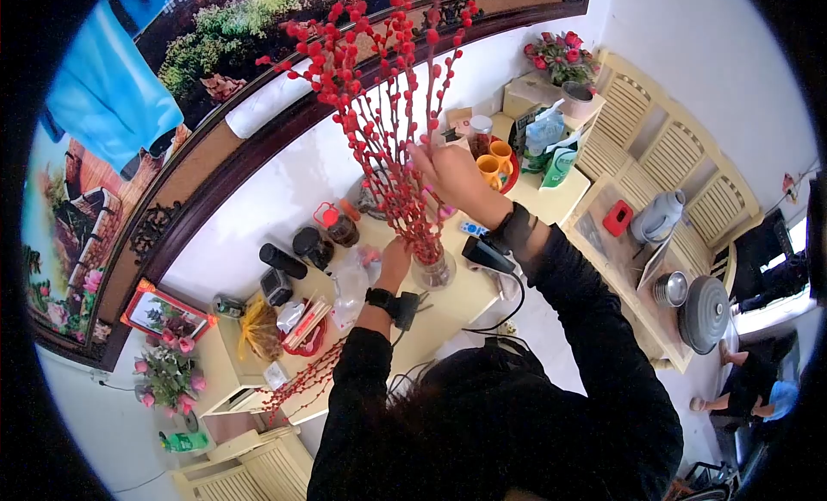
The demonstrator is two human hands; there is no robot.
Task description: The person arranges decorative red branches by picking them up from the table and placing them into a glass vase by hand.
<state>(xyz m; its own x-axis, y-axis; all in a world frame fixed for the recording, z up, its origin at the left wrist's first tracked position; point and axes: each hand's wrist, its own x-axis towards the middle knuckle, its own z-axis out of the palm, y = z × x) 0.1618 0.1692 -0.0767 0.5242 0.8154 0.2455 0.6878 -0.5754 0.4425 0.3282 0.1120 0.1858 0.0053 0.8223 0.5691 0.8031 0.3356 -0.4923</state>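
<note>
A tall bunch of red berry branches (379, 113) stands upright in a clear glass vase (433, 273) on the cream cabinet. My right hand (461, 180) is closed around some of the stems, partway up the bunch. Lower down, my left hand (395, 264) is at the base of the stems beside the vase's mouth; its fingers are partly hidden, so its grip is unclear. More red berry branches (301, 379) lie by the cabinet's front edge, under my left forearm, their bare cut ends poking out near the wrist.
Left on the cabinet are a red dish (308, 336), a plastic bag (349, 286), a black cylinder (282, 261) and jars. At right stand orange mugs (489, 169) and a green packet (560, 167). A low table (594, 230) holds a kettle (659, 217). Another person (762, 389) sits far right.
</note>
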